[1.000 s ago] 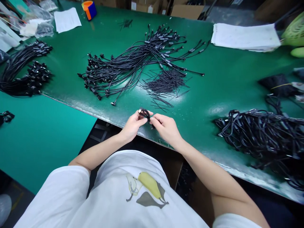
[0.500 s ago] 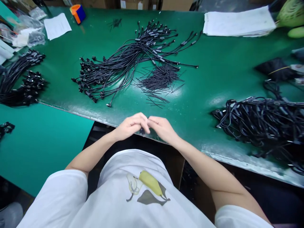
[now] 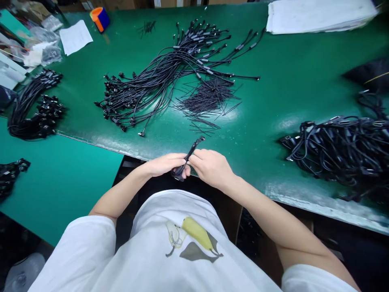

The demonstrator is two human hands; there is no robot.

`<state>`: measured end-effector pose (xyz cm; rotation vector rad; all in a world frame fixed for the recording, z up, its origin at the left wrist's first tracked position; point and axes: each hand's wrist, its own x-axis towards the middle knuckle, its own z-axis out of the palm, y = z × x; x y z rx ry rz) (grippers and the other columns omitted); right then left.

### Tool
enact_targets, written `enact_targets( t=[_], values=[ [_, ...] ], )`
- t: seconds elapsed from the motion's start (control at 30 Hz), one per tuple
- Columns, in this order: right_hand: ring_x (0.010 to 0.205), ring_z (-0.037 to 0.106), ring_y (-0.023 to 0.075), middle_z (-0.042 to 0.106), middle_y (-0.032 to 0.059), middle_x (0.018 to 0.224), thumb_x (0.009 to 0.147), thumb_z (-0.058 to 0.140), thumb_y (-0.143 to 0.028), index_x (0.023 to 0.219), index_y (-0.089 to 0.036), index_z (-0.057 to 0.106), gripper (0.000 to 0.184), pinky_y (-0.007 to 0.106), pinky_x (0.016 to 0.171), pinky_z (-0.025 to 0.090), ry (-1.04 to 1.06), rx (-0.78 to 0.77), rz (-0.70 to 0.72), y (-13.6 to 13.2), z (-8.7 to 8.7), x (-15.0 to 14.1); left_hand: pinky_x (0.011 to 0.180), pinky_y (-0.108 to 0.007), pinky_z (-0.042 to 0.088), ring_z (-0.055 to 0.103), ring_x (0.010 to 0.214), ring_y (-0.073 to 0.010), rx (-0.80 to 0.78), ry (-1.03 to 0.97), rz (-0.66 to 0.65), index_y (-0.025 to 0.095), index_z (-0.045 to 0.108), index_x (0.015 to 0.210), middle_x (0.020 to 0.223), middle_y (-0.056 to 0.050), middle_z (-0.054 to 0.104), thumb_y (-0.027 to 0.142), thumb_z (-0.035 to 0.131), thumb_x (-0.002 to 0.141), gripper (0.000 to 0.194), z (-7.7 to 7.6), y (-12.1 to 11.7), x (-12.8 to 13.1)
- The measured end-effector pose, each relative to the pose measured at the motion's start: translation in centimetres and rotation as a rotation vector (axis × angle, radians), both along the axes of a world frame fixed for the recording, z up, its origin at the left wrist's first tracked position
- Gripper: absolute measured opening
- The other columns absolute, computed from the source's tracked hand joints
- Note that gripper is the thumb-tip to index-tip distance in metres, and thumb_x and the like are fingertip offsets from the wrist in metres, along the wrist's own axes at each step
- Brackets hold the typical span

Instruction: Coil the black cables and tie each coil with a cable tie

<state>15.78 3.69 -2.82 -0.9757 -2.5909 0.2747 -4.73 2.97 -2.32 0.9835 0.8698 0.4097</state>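
A black cable (image 3: 192, 149), folded into a small bundle, is held between my two hands at the front edge of the bench. My left hand (image 3: 167, 163) grips it from the left, with fingers wrapped round its lower part. From the right, my right hand (image 3: 211, 165) pinches at the middle of the bundle; its fingertips are partly hidden, and anything thin between them is too small to make out. Just beyond lies a heap of short black twist ties (image 3: 209, 97). Behind that heap spreads a pile of straight black cables (image 3: 164, 71) with connectors at both ends.
Coiled black cables (image 3: 343, 154) are heaped at the right. More cables (image 3: 22, 109) lie at the left, by a lower green surface (image 3: 75, 170). Paper sheets (image 3: 319, 16) and an orange and blue tape roll (image 3: 100, 19) sit at the back of the green bench (image 3: 273, 81).
The folded cable now shows upright between my hands, where it was mostly hidden before. My left fingers have closed round it, and my right hand has turned slightly. The view has shifted a little.
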Motion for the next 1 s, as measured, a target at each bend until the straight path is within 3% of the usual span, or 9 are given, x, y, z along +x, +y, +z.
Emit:
enact_targets(
  t=[0.13, 0.23, 0.37, 0.43, 0.5, 0.57, 0.77, 0.87, 1.0],
  values=[
    [0.075, 0.047, 0.0171, 0.058, 0.0068, 0.081, 0.101, 0.046, -0.038, 0.078, -0.018, 0.064, 0.035, 0.031, 0.071, 0.032, 0.056, 0.140, -0.108, -0.3, 0.7, 0.1, 0.053, -0.022, 0.036, 0.043, 0.051, -0.0079, 0.057, 0.024, 0.075, 0.017, 0.054, 0.078, 0.057, 0.003, 0.052, 0.025, 0.047, 0.087, 0.013, 0.8, -0.2, 1.0],
    [0.095, 0.053, 0.0207, 0.062, 0.0115, 0.108, 0.100, 0.049, -0.033, 0.103, -0.019, 0.067, 0.024, 0.035, 0.084, 0.036, 0.133, 0.198, -0.185, -0.5, 1.6, 0.0, 0.048, -0.020, 0.032, 0.038, 0.046, -0.0068, 0.013, -0.056, 0.098, 0.017, 0.052, 0.081, 0.054, 0.005, 0.047, 0.025, 0.046, 0.086, 0.012, 1.1, -0.1, 1.5],
    [0.114, 0.051, 0.0239, 0.063, 0.0069, 0.122, 0.102, 0.044, -0.029, 0.114, -0.026, 0.064, 0.024, 0.048, 0.105, 0.025, 0.018, 0.290, -0.049, 0.2, 1.6, 0.3, 0.042, -0.018, 0.027, 0.028, 0.039, -0.0041, -0.146, -0.221, 0.036, 0.015, 0.053, 0.080, 0.049, 0.006, 0.044, 0.040, 0.048, 0.092, 0.028, 1.4, 0.4, 1.2],
    [0.103, 0.054, 0.0222, 0.066, 0.0069, 0.107, 0.103, 0.041, -0.034, 0.111, -0.022, 0.065, 0.028, 0.044, 0.101, 0.029, -0.079, 0.259, 0.076, 0.8, 1.0, 0.7, 0.040, -0.017, 0.024, 0.025, 0.037, -0.0027, -0.222, -0.256, 0.015, 0.013, 0.056, 0.080, 0.050, 0.004, 0.047, 0.046, 0.049, 0.094, 0.036, 1.0, 0.6, 1.0],
    [0.085, 0.052, 0.0198, 0.063, 0.0074, 0.089, 0.104, 0.038, -0.040, 0.106, -0.018, 0.065, 0.035, 0.037, 0.083, 0.035, -0.145, 0.200, 0.146, 1.2, 0.2, 1.1, 0.038, -0.017, 0.025, 0.027, 0.036, -0.0021, -0.282, -0.225, 0.010, 0.010, 0.059, 0.080, 0.052, 0.001, 0.053, 0.049, 0.051, 0.095, 0.042, 0.4, 0.7, 1.0],
    [0.072, 0.045, 0.0184, 0.058, 0.0069, 0.077, 0.104, 0.036, -0.042, 0.099, -0.016, 0.066, 0.040, 0.034, 0.067, 0.029, -0.157, 0.144, 0.145, 1.2, -0.7, 1.4, 0.039, -0.018, 0.031, 0.038, 0.037, -0.0039, -0.322, -0.174, 0.007, 0.009, 0.061, 0.077, 0.057, -0.004, 0.061, 0.054, 0.051, 0.094, 0.049, -0.4, 0.8, 1.0],
    [0.063, 0.037, 0.0173, 0.050, 0.0055, 0.064, 0.105, 0.032, -0.038, 0.078, -0.018, 0.063, 0.046, 0.036, 0.060, 0.020, -0.143, 0.068, 0.008, 0.8, -2.4, 2.3, 0.069, -0.030, 0.057, 0.071, 0.072, -0.0166, -0.412, -0.197, 0.021, 0.010, 0.068, 0.097, 0.094, -0.017, 0.075, 0.068, 0.040, 0.093, 0.064, -1.5, 1.8, 1.0],
    [0.065, 0.042, 0.0177, 0.055, 0.0069, 0.069, 0.105, 0.031, -0.042, 0.091, -0.018, 0.067, 0.046, 0.036, 0.060, 0.020, -0.146, 0.002, -0.119, 1.0, -2.8, 2.7, 0.081, -0.033, 0.057, 0.072, 0.084, -0.0183, -0.271, -0.157, 0.138, 0.014, 0.066, 0.111, 0.098, -0.013, 0.075, 0.063, 0.059, 0.087, 0.055, -1.7, 2.1, 0.6],
    [0.069, 0.049, 0.0173, 0.062, 0.0078, 0.079, 0.105, 0.032, -0.045, 0.108, -0.017, 0.068, 0.046, 0.034, 0.060, 0.024, -0.129, -0.029, -0.241, 1.2, -3.3, 2.6, 0.097, -0.035, 0.051, 0.070, 0.094, -0.0159, -0.021, -0.042, 0.281, 0.016, 0.063, 0.117, 0.102, -0.008, 0.073, 0.036, 0.083, 0.074, 0.051, -2.2, 2.5, 0.7]
  ],
)
